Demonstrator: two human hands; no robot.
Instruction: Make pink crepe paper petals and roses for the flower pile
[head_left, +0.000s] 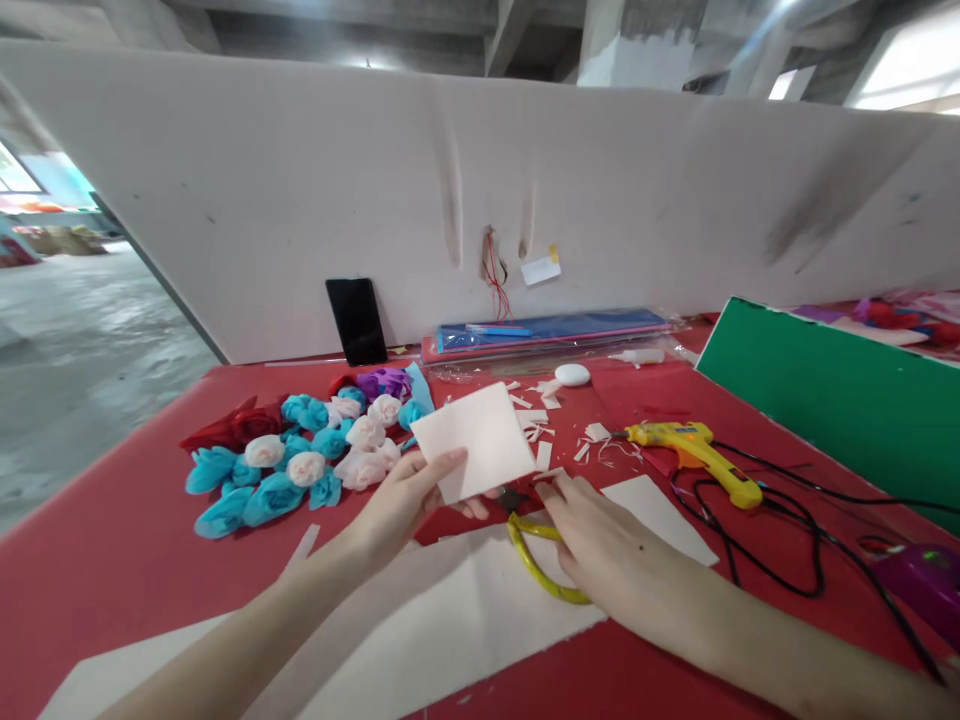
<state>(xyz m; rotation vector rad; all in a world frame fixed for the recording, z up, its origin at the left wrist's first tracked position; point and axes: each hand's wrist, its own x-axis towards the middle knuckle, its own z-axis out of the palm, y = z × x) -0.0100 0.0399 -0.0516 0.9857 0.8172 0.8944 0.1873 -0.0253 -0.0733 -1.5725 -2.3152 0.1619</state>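
Raised above the red table, a cream paper square (480,440) is pinched between the thumb and fingers of my left hand (420,485). My right hand (589,525) is closed at the yellow handles of a pair of scissors (536,565), and its fingers partly cover them. The scissors' dark blades point toward the square's lower edge and are mostly hidden. At my right fingertips is a small pale strip (550,474); whether it is gripped or only touched I cannot tell. Beneath both hands lies a long cream sheet (420,630).
Blue, white and red paper flowers (307,468) lie on the left. Paper scraps (536,425) are scattered ahead. A yellow glue gun (697,455) with a black cord lies right, near a green board (832,410). A dark phone (356,320) leans against the white partition (300,200).
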